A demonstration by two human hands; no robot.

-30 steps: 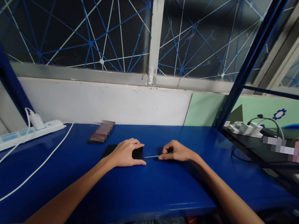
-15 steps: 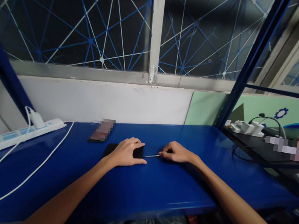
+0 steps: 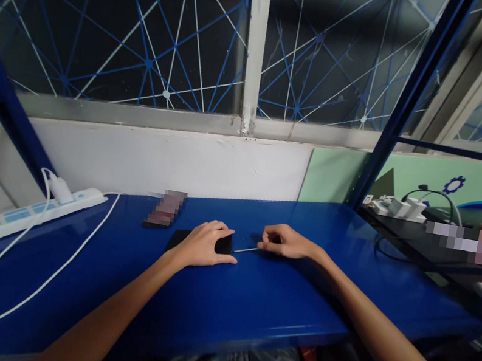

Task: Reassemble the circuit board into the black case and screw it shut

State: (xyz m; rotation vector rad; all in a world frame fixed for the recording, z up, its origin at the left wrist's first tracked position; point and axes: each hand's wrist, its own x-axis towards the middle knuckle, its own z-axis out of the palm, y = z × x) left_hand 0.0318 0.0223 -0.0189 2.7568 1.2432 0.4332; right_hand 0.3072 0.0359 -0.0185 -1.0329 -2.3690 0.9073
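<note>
My left hand (image 3: 202, 245) lies over a flat black rectangular object (image 3: 225, 244), holding it to the blue table with thumb and fingers spread around its right end. Part of the object is covered by the hand, and its kind does not show. My right hand (image 3: 284, 241) is closed in a pinch on a thin metal screwdriver (image 3: 246, 250). The shaft points left, its tip at or very near the object's right edge; contact is hard to make out. Just above the shaft lies a tiny dark speck (image 3: 244, 239), too small to name.
A phone-like dark slab (image 3: 165, 210), partly blurred out, lies behind my left hand. On the left, a white power strip (image 3: 27, 215) has a white cable looping over the blue table (image 3: 248, 305). Blue frame posts (image 3: 415, 92) flank the table. At far right, another person's hand is beside a black desk.
My right hand has shifted slightly upward, tilting the screwdriver's shaft a little more. Fewer dark specks show near it now. My left hand keeps its place on the black object.
</note>
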